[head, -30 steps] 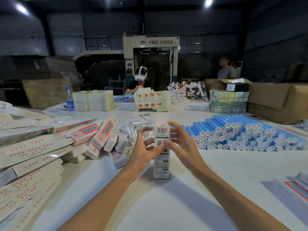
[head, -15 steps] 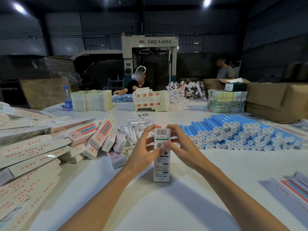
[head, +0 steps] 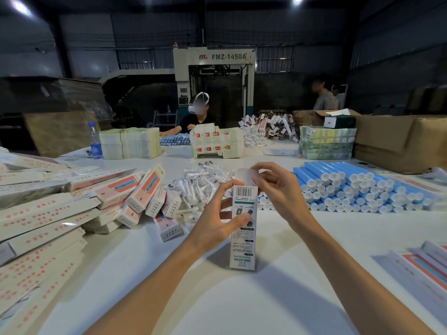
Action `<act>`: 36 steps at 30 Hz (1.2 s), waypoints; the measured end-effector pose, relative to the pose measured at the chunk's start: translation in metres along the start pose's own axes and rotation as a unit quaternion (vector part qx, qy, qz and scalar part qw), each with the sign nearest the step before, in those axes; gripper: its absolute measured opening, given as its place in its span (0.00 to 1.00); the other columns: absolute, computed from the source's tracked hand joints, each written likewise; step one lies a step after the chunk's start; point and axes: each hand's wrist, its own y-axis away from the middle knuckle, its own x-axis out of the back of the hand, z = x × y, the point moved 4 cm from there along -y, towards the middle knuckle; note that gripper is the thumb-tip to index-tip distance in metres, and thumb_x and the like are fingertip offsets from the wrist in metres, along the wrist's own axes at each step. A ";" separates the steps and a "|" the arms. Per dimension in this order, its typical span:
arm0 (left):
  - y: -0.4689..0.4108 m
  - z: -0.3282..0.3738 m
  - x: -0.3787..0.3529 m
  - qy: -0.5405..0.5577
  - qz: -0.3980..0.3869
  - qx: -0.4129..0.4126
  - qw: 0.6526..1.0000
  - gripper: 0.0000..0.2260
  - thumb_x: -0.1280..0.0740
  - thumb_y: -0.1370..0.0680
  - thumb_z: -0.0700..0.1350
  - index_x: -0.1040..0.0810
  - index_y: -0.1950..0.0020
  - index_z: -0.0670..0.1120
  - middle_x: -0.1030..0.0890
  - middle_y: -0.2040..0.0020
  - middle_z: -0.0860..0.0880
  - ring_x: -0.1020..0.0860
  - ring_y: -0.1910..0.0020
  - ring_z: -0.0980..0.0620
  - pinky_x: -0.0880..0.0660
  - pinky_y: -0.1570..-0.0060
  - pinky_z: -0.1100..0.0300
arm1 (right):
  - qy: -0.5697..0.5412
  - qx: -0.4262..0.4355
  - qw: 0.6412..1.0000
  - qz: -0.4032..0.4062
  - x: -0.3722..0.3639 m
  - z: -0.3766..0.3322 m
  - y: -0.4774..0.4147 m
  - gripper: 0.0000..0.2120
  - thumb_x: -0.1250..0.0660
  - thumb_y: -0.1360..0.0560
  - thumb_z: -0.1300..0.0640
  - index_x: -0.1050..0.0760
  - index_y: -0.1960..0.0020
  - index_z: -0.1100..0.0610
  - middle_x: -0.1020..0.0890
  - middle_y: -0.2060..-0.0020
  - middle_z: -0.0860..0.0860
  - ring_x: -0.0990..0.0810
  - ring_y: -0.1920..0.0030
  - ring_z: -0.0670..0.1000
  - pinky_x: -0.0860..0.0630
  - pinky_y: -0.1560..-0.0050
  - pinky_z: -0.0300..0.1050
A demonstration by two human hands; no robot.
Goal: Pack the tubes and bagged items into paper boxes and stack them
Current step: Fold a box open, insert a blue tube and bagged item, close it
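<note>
Paper box [head: 243, 228] upright on the white desk [head: 242, 298], both hands on it, top flap [head: 244, 176] up.

It's a slim rectangular carton of smooth printed card, standing on its base mid-desk with its long axis vertical, the barcode panel facing the wearer and the lower print upside down. The left hand [head: 215, 228] grips the upper body, thumb across the front. The right hand [head: 278, 192] pinches the pale flap, which half a second ago was folded down and now stands raised. Glossy blue tubes [head: 350, 187] with white caps lie stacked to the right. Crinkly clear bagged items [head: 196, 187] are heaped behind, and packed boxes [head: 135, 197] lie tumbled to the left.
</note>
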 end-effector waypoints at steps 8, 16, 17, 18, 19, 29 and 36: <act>0.000 -0.003 0.001 0.004 0.008 0.002 1.000 0.32 0.22 0.23 0.54 0.34 0.24 0.65 0.15 0.37 0.55 0.18 0.35 0.53 0.19 0.37 0.46 | 0.118 0.046 0.992 -0.016 -0.001 -0.006 0.003 0.06 0.33 0.17 0.65 0.20 0.44 0.56 0.15 0.54 0.44 0.15 0.51 0.47 0.16 0.50 0.45; 0.001 0.003 0.000 -0.001 0.009 0.001 1.000 0.30 0.23 0.22 0.56 0.35 0.27 0.70 0.17 0.36 0.61 0.19 0.35 0.58 0.19 0.42 0.61 | 0.019 -0.025 0.999 -0.011 -0.004 -0.010 0.004 0.03 0.28 0.19 0.56 0.17 0.51 0.55 0.13 0.56 0.50 0.13 0.52 0.51 0.15 0.48 0.52; 0.002 0.005 0.000 0.001 0.007 0.001 1.000 0.30 0.23 0.22 0.55 0.36 0.27 0.70 0.17 0.36 0.62 0.19 0.35 0.59 0.20 0.43 0.64 | 0.018 -0.028 0.999 -0.006 -0.005 -0.009 0.003 0.03 0.27 0.20 0.56 0.17 0.51 0.54 0.13 0.56 0.50 0.13 0.53 0.51 0.15 0.49 0.50; 0.002 0.005 0.001 0.006 0.005 0.002 1.000 0.31 0.23 0.21 0.54 0.37 0.25 0.68 0.17 0.36 0.62 0.19 0.35 0.58 0.20 0.43 0.65 | 0.016 -0.033 0.999 -0.002 -0.005 -0.009 0.002 0.02 0.26 0.20 0.57 0.16 0.51 0.54 0.13 0.56 0.49 0.13 0.53 0.50 0.15 0.50 0.48; 0.002 0.005 0.001 0.012 0.002 0.003 1.000 0.33 0.22 0.22 0.53 0.38 0.24 0.66 0.17 0.37 0.60 0.18 0.36 0.57 0.20 0.43 0.63 | 0.015 -0.039 0.999 0.002 -0.005 -0.008 0.002 0.01 0.26 0.21 0.57 0.16 0.51 0.54 0.13 0.56 0.48 0.13 0.53 0.49 0.16 0.51 0.46; 0.002 0.003 0.000 0.033 -0.003 -0.004 0.999 0.41 0.21 0.23 0.55 0.44 0.20 0.64 0.15 0.37 0.55 0.16 0.37 0.53 0.17 0.43 0.58 | 0.017 -0.079 0.996 -0.040 -0.001 -0.007 0.001 0.04 0.26 0.21 0.57 0.13 0.50 0.52 0.11 0.53 0.49 0.13 0.49 0.52 0.16 0.43 0.60; 0.002 0.004 0.003 0.041 0.002 -0.009 0.999 0.34 0.22 0.21 0.53 0.38 0.21 0.62 0.16 0.35 0.53 0.17 0.36 0.53 0.18 0.43 0.57 | -0.008 -0.087 0.992 -0.095 -0.003 -0.002 0.004 0.08 0.30 0.18 0.56 0.13 0.42 0.52 0.11 0.49 0.50 0.13 0.45 0.52 0.18 0.42 0.54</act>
